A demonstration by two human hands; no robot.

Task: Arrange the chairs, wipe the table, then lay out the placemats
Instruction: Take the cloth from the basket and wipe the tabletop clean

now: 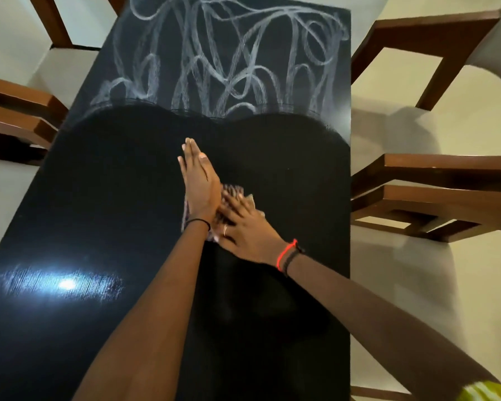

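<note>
A long black table (104, 204) fills the view. Its far half carries whitish swirled smear marks (229, 62); the near half looks dark and glossy. Near the middle lies a small patterned cloth (234, 191), mostly hidden under my hands. My left hand (198, 180) stands on its edge with straight fingers pointing away, its heel against the cloth. My right hand (243, 224) lies flat with spread fingers, pressing on the cloth just right of the left wrist.
Brown wooden chairs stand around the table: two on the right (434, 53) (434, 195), one on the left (18, 117), another at the far left corner (52, 21). The floor is pale. A lamp glare (67, 283) shows on the near left tabletop.
</note>
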